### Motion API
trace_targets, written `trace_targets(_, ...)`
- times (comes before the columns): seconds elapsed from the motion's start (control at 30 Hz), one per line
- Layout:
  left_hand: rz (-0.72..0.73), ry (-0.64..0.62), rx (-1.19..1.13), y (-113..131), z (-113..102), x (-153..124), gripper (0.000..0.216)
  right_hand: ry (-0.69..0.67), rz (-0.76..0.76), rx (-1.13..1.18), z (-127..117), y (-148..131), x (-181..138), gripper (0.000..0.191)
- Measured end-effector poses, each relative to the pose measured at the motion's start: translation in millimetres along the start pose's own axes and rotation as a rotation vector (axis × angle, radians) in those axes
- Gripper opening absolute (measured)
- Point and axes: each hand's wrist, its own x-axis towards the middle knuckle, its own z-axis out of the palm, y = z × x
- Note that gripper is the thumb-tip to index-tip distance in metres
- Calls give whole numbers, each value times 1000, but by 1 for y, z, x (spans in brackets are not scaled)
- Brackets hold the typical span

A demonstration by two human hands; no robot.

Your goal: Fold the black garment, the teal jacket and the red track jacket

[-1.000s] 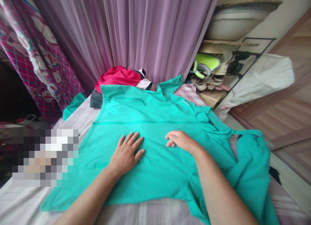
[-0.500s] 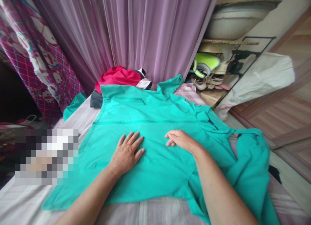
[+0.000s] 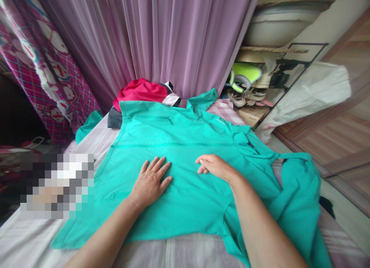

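A teal zip-up jacket (image 3: 182, 129) is spread front side up across the bed, its closed zip running sideways and its collar end to the right. My left hand (image 3: 152, 183) lies palm down on the lower half of the jacket, fingers spread. To its right, my right hand (image 3: 212, 167) rests on or just over the same fabric, turned on its side with loosely bent fingers. I see no cloth gripped in either hand. One sleeve (image 3: 300, 187) lies bunched at the right, and the other sleeve (image 3: 205, 100) pokes out at the back.
Red clothing (image 3: 141, 91) with a dark folded garment (image 3: 115, 118) sits behind the jacket, against a purple curtain (image 3: 185, 40). A shoe rack (image 3: 308, 65) with shoes, a large basin (image 3: 285, 27) and a white plastic bag (image 3: 315, 90) stand at the right. Pixelation covers a patch at left.
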Motion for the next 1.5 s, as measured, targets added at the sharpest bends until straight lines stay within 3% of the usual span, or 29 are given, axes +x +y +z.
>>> trace_targets(1.1, 2, 27, -9, -1, 2, 0, 54, 5, -36, -59, 0, 4, 1, 25)
trace_targets(1.27, -2, 16, -18, -1, 1, 0, 54, 7, -18, -95, 0, 5, 1, 34)
trace_targets(1.33, -4, 10, -18, -1, 1, 0, 55, 64, -50, -161, -2, 2, 0, 38)
trace_targets(1.5, -1, -19, -17, 0, -2, 1, 56, 447, -155, -346, -8, -9, -3, 42)
